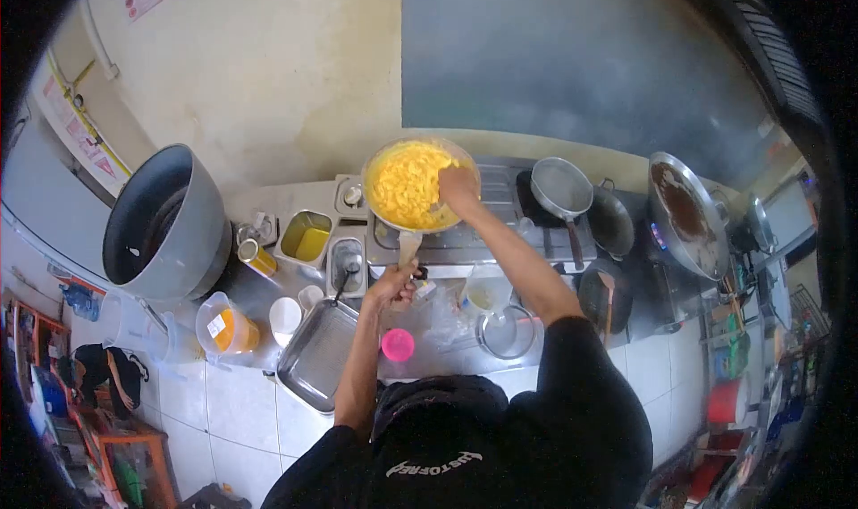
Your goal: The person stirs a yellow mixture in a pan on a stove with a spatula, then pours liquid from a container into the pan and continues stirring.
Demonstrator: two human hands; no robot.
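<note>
**Pan of yellow food held at the stove**

At far left a big grey pot [179,241] stands on the steel counter [268,201], its mouth tipped toward the camera. In front of it is a clear jug [228,328] with orange contents, and just right of that a white cup [286,315]. Behind them are a yellow can [257,258] and a steel tub [308,236] of yellow liquid. A steel tray [317,355] juts over the counter's front edge, with a pink lid [398,344] near its right corner.

The left hand [391,287] is clenched round the pale handle [408,245] of the pan [420,229]. The pan sits on the stove [500,183] in the middle of the view and is filled with yellow food [407,187]. The right hand [458,189] is at the pan's right rim, down on the food. I cannot tell whether its fingers are closed on anything.

Further right are 2 woks. A strainer [561,187] lies over the black wok [617,227]. The big wok [706,241] beyond it is tilted and holds brown sauce [681,207]. A red bucket [724,403] stands low at the right.
</note>
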